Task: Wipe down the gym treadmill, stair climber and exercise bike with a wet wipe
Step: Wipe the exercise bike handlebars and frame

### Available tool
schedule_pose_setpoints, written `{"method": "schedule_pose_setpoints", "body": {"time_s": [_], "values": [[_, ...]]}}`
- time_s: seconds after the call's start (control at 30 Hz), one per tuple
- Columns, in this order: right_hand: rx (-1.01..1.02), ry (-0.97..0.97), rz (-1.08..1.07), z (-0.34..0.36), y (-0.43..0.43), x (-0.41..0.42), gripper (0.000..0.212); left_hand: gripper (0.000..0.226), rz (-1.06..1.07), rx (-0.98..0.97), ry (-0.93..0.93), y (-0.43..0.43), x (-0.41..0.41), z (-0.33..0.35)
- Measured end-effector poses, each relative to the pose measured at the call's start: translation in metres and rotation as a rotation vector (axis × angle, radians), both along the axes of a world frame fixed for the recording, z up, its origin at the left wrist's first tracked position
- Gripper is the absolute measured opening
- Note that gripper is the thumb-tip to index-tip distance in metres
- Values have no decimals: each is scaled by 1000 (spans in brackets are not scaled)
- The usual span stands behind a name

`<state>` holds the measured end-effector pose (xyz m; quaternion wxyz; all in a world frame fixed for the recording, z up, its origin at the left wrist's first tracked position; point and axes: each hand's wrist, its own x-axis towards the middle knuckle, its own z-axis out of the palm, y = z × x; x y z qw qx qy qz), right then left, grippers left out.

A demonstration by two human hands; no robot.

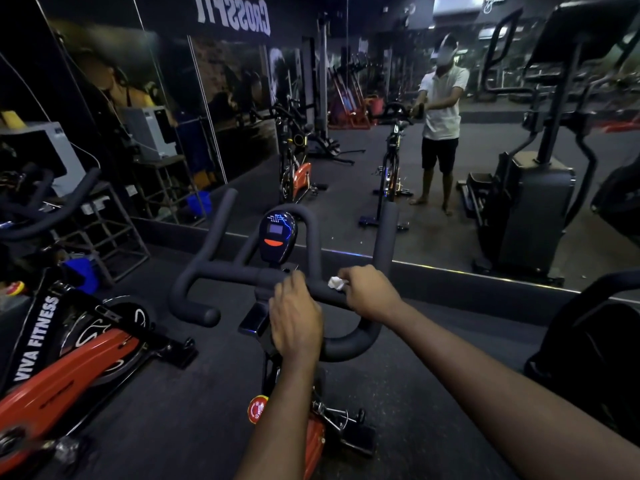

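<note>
Now I'm wiping the handlebar (225, 271): right hand (372, 292) pinches the wipe (335, 283), left hand (294, 317) grips mid-bar; next, probably the right curve.

A large mirror (346, 188) spans the wall from 10 to 3 o'clock. Reversed white "CROSSFIT" lettering (233, 15) shows in it at 12 o'clock, and an air conditioner (457, 6) is reflected near 1 o'clock. A dim mural (114, 81) shows at 10 o'clock. At 9 o'clock a grey box-shaped machine (52, 150) sits on an open metal-frame stand (117, 233), with a blue object (83, 273) low beside it. Dark rubber floor (194, 410) spreads from 5 to 8 o'clock.
</note>
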<state>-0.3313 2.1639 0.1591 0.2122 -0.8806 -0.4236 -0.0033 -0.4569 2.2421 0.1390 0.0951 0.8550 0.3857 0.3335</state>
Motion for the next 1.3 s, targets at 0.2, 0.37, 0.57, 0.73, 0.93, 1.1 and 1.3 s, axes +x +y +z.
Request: {"method": "schedule_pose_setpoints", "body": {"time_s": [0.2, 0.37, 0.57, 0.73, 0.93, 1.1, 1.3], "values": [[-102, 64, -96, 25, 25, 8, 24, 25, 35, 17, -16, -5, -1, 2], [-202, 594, -4, 33, 48, 12, 27, 29, 46, 7, -64, -4, -3, 1], [-506, 465, 57, 53, 48, 22, 27, 27, 75, 8, -116, -4, -2, 1], [-518, 313, 136, 52, 48, 18, 27, 24, 106, 2, -92, -3, 0, 0], [265, 476, -18, 9, 26, 11, 23, 23, 138, 38, -130, -1, 2, -2], [699, 599, -77, -6, 9, -6, 20, 25, 78, 5, -185, -1, 2, -3], [697, 571, 91, 6, -4, -20, 11, 25, -187, -259, -491, -3, -19, -1]]}}
